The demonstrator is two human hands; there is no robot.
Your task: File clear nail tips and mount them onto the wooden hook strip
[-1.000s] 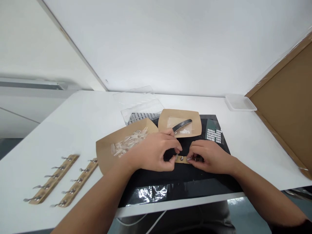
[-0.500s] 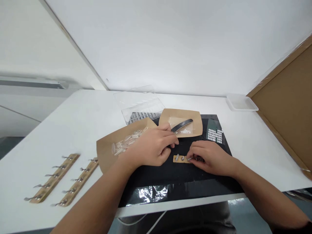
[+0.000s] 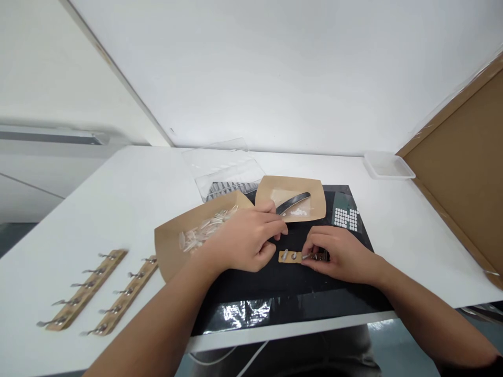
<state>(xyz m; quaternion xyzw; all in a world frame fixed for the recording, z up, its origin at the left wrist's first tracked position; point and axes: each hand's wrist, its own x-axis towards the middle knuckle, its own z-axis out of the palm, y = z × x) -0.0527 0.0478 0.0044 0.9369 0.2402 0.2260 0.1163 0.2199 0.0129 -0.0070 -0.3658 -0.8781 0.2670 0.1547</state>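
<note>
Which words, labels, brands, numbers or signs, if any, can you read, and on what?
None: no text is readable in view.
Sheet of white dots: dots only, no readable characters.
Wooden strip by the right hand: no legible marking.
Black curved file: no legible marking.

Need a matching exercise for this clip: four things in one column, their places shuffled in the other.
1. right hand
2. black curved nail file
3. clear nail tips
4. translucent plastic container

A. in the left brown tray
B. back right of the white table
C. at the wooden strip
D. over the farther brown tray

Pairs: 1-C, 2-D, 3-A, 4-B
</note>
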